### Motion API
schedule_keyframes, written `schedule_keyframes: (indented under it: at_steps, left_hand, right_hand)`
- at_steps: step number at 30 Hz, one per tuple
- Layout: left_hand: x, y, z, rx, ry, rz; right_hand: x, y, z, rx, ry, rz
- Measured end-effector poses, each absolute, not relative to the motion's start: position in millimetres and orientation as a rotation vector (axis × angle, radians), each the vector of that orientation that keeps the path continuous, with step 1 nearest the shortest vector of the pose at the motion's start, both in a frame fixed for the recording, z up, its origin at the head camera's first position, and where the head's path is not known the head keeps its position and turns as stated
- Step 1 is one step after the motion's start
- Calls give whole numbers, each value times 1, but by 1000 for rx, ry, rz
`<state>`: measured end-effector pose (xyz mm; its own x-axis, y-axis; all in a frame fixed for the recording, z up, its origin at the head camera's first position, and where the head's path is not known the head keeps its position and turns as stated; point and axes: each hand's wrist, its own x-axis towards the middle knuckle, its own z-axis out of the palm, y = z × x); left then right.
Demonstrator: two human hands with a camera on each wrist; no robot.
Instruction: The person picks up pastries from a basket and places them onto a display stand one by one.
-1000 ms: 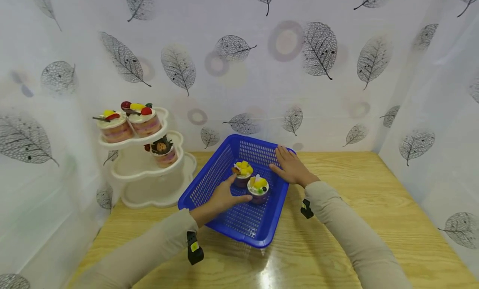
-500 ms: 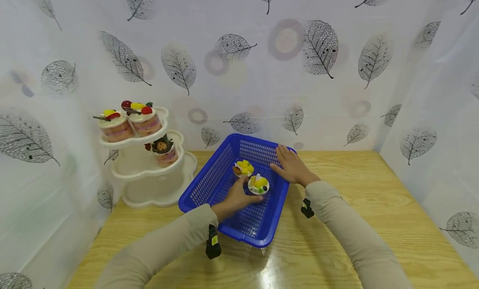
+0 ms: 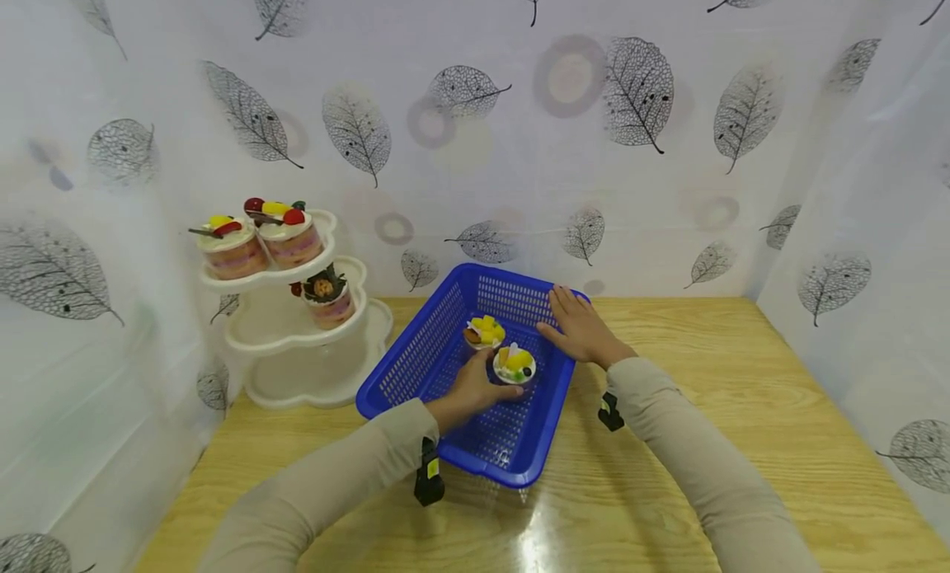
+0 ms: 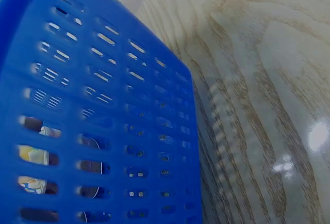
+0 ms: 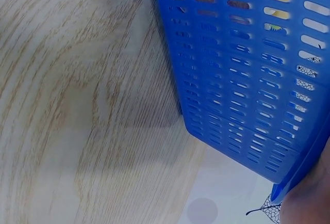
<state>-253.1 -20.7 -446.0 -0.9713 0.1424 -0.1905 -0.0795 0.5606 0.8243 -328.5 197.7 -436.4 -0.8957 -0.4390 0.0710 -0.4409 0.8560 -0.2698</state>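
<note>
Inside the blue plastic basket [image 3: 545, 441] stand two dessert cups topped with cream and fruit. My left hand [image 3: 473, 389] reaches over the near left rim and grips the nearer dessert cup [image 3: 514, 365], thumb on its near side and fingers on its left. Just behind it is the other dessert cup [image 3: 485, 331], with yellow cubes on top. My right hand [image 3: 581, 330] rests with straight fingers on the basket's far right corner. In the left wrist view the basket wall [image 4: 118, 100] hides most of the hand; through its slots the cups show only in bits.
A white three-tier stand [image 3: 304, 342] is at the left. Its top tier bears two dessert cups [image 3: 291, 241]; a dessert cup with a dark topping [image 3: 329, 299] sits on the middle tier. Beneath lies a wooden table [image 3: 705, 375], with a leaf-print curtain [image 3: 519, 161] behind.
My left hand has moved right and closed on the nearer dessert cup, which looks barely shifted. The right hand has stayed on the basket rim.
</note>
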Motion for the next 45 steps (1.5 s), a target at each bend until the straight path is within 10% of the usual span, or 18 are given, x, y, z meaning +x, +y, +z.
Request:
schedule_keyframes:
  at_steps: [45]
  left_hand:
    - [-257,-22,-450,201,2523,1293]
  right_hand:
    - [-331,199,-439,705,-3023,422]
